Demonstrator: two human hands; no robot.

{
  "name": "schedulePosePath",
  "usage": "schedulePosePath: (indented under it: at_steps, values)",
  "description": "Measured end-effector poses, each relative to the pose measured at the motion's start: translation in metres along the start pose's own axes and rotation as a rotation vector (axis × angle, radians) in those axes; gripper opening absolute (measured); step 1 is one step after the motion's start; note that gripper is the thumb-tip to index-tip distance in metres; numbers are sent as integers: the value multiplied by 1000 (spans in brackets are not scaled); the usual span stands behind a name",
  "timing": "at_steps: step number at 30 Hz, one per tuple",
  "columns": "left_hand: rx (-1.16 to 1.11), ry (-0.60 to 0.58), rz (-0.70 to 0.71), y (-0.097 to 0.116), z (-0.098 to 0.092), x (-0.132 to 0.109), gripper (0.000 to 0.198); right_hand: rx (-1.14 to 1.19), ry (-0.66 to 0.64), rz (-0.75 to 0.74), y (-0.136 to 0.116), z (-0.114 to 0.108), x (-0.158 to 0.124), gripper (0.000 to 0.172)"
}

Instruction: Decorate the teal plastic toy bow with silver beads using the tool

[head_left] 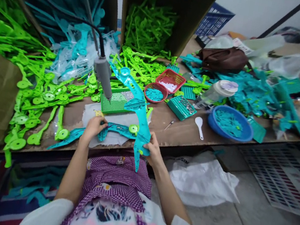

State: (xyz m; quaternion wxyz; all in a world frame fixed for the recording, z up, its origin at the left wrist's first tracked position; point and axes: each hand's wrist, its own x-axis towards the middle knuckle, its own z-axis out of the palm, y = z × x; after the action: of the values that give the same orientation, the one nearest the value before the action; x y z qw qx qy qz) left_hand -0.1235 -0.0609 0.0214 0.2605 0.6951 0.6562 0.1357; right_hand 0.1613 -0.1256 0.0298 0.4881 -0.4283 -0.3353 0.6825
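My right hand [153, 150] is closed around the lower part of a long, curved teal plastic part [141, 115], raised at a slant above the table edge. A small green piece shows near its lower end. A second teal plastic part [119, 128] lies on a white cloth [112, 139], with a round green piece [133, 129] at its right. At this second part, my left hand [94, 127] has its fingertips pinched together; what is between them is hidden. A grey electric screwdriver [103, 76] hangs above, its tip over a green perforated tray [115, 101].
Piled green parts [33, 111] cover the left. Cardboard boxes [188, 25] stand behind. At right are a red basket [180, 81], a teal screw box [182, 107], a white spoon [199, 127], a clear bottle [214, 93] and a blue bowl [243, 136] of teal pieces.
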Motion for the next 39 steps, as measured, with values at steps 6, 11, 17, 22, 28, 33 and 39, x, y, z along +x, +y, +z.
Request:
schedulePosePath:
  at_steps: [6,11,17,22,28,33,39]
  values:
    - [-29,1,5,25,-27,-1,23,-162,125,-114,18,2,1,26]
    - [-342,127,267,122,-8,17,39,-437,318,-384,23,40,-11,22]
    - [-676,151,364,143,41,14,53,-742,68,-345,14,44,-39,35]
    - [-680,-66,383,90,26,-14,44,-691,140,-509,-40,21,-41,28]
    - [-620,-349,195,65,-22,-40,44,-1168,287,-780,-94,40,29,34]
    - [-825,-598,-126,33,-60,-31,51,-1547,-186,-654,-75,34,58,50]
    - [-637,-491,-256,-15,-101,-32,43,-1810,-341,-622,-60,16,63,66]
